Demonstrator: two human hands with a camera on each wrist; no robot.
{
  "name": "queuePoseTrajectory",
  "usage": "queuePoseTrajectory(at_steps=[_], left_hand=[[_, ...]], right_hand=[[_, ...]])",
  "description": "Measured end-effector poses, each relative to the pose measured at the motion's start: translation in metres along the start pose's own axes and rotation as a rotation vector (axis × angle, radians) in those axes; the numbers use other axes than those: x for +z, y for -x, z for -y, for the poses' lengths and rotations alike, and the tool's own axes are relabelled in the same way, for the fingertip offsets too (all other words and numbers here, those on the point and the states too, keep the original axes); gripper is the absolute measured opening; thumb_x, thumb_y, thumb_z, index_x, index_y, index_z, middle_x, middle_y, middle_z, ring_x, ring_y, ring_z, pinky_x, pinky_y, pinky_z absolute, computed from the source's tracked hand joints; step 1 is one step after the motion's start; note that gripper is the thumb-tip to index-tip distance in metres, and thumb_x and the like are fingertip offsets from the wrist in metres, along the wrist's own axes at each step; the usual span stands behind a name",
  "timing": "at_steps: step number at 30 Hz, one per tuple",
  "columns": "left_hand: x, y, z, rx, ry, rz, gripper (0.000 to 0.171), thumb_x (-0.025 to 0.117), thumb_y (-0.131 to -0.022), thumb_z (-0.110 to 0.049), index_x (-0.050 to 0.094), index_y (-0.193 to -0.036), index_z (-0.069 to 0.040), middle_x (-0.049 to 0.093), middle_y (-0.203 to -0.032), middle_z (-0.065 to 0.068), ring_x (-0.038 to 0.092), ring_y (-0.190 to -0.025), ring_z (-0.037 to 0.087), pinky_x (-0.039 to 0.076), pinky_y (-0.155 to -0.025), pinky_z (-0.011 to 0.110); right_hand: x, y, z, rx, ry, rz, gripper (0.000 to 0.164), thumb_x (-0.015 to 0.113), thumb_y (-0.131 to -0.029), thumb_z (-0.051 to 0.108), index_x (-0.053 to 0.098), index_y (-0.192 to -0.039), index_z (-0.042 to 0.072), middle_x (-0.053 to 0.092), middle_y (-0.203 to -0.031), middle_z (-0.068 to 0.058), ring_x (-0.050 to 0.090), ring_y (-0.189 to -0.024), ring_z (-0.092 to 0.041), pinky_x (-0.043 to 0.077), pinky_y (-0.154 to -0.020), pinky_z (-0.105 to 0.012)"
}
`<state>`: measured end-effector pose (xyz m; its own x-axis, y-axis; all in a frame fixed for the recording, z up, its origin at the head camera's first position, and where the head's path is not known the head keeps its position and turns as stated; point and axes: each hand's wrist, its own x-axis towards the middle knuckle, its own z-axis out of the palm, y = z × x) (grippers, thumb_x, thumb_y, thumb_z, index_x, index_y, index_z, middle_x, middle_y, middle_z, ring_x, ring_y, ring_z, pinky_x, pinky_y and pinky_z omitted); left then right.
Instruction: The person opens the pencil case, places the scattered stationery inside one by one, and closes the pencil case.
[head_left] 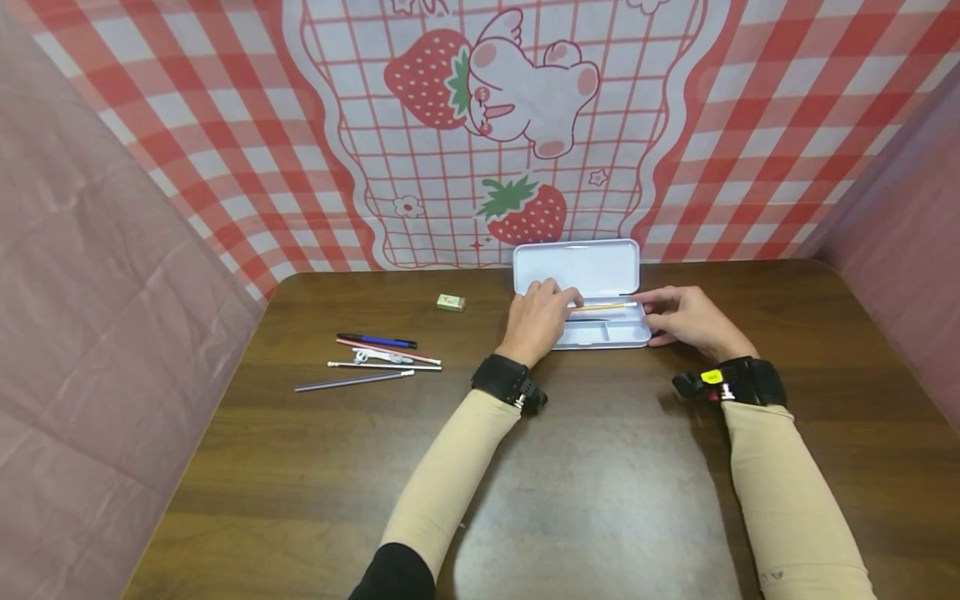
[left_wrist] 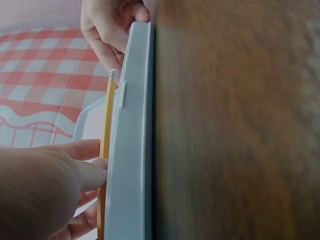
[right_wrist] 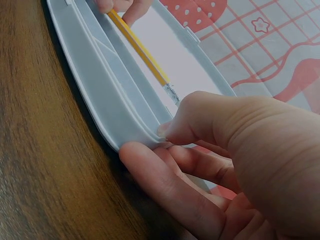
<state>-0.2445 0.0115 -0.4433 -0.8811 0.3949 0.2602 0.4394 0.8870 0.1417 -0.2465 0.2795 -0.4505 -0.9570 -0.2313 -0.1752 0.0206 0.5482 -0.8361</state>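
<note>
A white pencil case lies with its lid raised against the cloth at the table's back. Between thumb and fingers, my left hand pinches a yellow pencil over the case's tray; its white-banded eraser end points toward the right. The right hand grips the case's right end, thumb on the rim and fingers around the outer wall, as the right wrist view shows. A thin dark item lies inside the case, too small to identify.
Left on the brown table lie a blue pen, several pencils and a grey-white compass-like tool. A small green-and-white eraser sits near the back edge. The checked cloth hangs behind.
</note>
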Motion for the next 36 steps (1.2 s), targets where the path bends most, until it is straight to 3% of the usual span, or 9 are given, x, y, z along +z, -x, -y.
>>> queuePoseTrajectory(at_steps=[11, 29, 36], left_hand=[[0.0042, -0.0006, -0.0019, 0.017, -0.032, 0.036, 0.024, 0.060, -0.100, -0.026, 0.072, -0.116, -0.037, 0.067, -0.103, -0.005, 0.059, -0.093, 0.015, 0.054, -0.072, 0.033], [0.0036, -0.0014, 0.0014, 0.032, 0.000, 0.136, 0.028, 0.056, -0.101, -0.023, 0.074, -0.119, -0.033, 0.070, -0.109, -0.004, 0.062, -0.097, 0.016, 0.055, -0.074, 0.034], [0.0028, 0.0006, 0.0021, 0.075, 0.018, 0.121, 0.029, 0.052, -0.101, -0.026, 0.073, -0.121, -0.031, 0.070, -0.110, -0.003, 0.061, -0.098, 0.018, 0.056, -0.074, 0.034]], right_hand=[[-0.0006, -0.0001, 0.0004, -0.003, 0.012, -0.001, 0.043, 0.066, -0.093, 0.009, 0.061, -0.136, 0.008, 0.049, -0.118, -0.019, 0.064, -0.082, -0.029, 0.063, -0.066, -0.028], [-0.0008, -0.0001, 0.0005, -0.006, -0.009, 0.009, 0.043, 0.067, -0.093, 0.010, 0.062, -0.136, 0.008, 0.048, -0.117, -0.019, 0.065, -0.081, -0.028, 0.063, -0.066, -0.029], [-0.0013, -0.0002, 0.0003, -0.003, -0.007, 0.014, 0.043, 0.066, -0.094, 0.010, 0.061, -0.136, 0.008, 0.048, -0.118, -0.019, 0.065, -0.082, -0.028, 0.062, -0.066, -0.028]])
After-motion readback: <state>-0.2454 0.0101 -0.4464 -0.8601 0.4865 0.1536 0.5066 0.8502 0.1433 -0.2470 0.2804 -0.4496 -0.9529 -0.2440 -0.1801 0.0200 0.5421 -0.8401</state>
